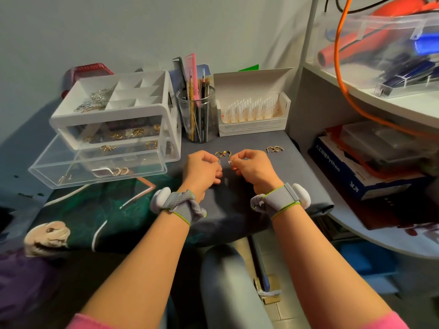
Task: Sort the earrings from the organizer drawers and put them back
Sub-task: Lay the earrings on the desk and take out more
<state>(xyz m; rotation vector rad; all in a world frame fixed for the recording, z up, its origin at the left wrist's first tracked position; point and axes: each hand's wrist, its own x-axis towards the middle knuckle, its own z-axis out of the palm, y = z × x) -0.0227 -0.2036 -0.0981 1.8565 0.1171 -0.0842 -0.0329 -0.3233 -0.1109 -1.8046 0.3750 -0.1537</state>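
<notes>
While the organizer [114,115] at left stands with its bottom drawer [95,167] pulled out and a few gold earrings lying in it, the left hand [202,169] pinches a small silvery earring [219,162] at its fingertips. Just right, past two gold hoops [222,154] on the table [237,214], the right hand [254,172] pinches its apparent mate [230,162], with another gold pair [274,149] lying further right. These look feather-light, stiff, slick and easily dropped or bent, so a fingertip pinch on the hoop body, not the post, seems safest.
</notes>
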